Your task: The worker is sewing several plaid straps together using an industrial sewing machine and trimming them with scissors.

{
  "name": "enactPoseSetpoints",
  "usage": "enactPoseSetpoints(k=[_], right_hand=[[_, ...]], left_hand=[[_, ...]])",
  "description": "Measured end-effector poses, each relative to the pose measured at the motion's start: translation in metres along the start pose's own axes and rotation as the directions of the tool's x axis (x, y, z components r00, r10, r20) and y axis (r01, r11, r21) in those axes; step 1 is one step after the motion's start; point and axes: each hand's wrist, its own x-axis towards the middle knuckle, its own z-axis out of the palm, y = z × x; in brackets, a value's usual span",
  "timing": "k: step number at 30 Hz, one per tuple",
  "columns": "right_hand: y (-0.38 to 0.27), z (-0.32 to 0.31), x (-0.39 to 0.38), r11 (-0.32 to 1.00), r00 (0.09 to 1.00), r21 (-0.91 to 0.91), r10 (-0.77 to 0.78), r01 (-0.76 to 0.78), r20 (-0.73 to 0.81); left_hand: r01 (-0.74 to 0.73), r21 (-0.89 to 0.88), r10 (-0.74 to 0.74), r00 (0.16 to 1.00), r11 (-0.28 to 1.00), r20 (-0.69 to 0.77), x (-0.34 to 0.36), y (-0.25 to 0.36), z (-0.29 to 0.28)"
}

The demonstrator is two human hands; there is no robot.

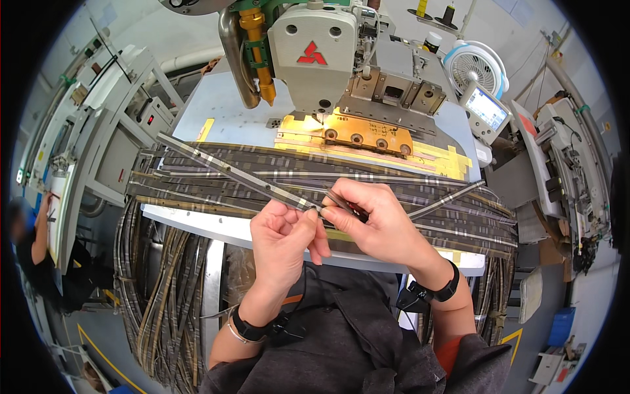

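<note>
My left hand [283, 240] pinches a long striped strip [256, 184] between thumb and finger at the front middle of the machine table. The strip runs up to the back left, grey-white along its length. My right hand [367, 217] is closed just beside it, its thumb at the same spot, gripping a small dark tool [340, 200], perhaps snips, partly hidden by my fingers. Beneath both hands lie several dark patterned strips [446, 223] across the pale table [177, 216]. Behind them is an orange metal plate [367, 134] with yellow tape around it.
A white machine head [305, 46] stands above the table, with a control screen [485, 106] and fan [474, 69] at right. Bundled strips [157, 289] hang off the front. A co-worker's arm [41, 230] shows at far left beside another machine.
</note>
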Motion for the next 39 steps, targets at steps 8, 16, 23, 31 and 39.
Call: enactPoseSetpoints(k=[8, 16, 23, 31, 39], right_hand=[[0.000, -0.001, -0.003, 0.999, 0.998, 0.008, 0.052, -0.052, 0.022], [0.005, 0.000, -0.010, 0.996, 0.996, -0.066, 0.062, -0.066, -0.058], [0.044, 0.018, -0.016, 0.970, 0.960, -0.037, 0.245, -0.242, 0.138], [0.070, 0.038, -0.012, 0.981, 0.966, -0.001, 0.190, -0.193, 0.174], [0.069, 0.052, -0.018, 0.972, 0.986, -0.224, 0.105, -0.075, 0.127]], left_hand=[[0.003, -0.027, -0.004, 1.000, 1.000, -0.021, -0.001, 0.000, 0.002], [0.059, -0.030, -0.062, 0.994, 0.998, -0.090, -0.007, -0.017, -0.007], [0.219, 0.049, -0.209, 0.964, 0.974, -0.163, -0.023, -0.041, -0.032], [0.413, 0.071, -0.391, 0.895, 0.908, -0.213, -0.033, -0.058, -0.056], [-0.262, 0.902, 0.418, 0.902, 0.342, 0.103, -0.055, -0.057, -0.075]])
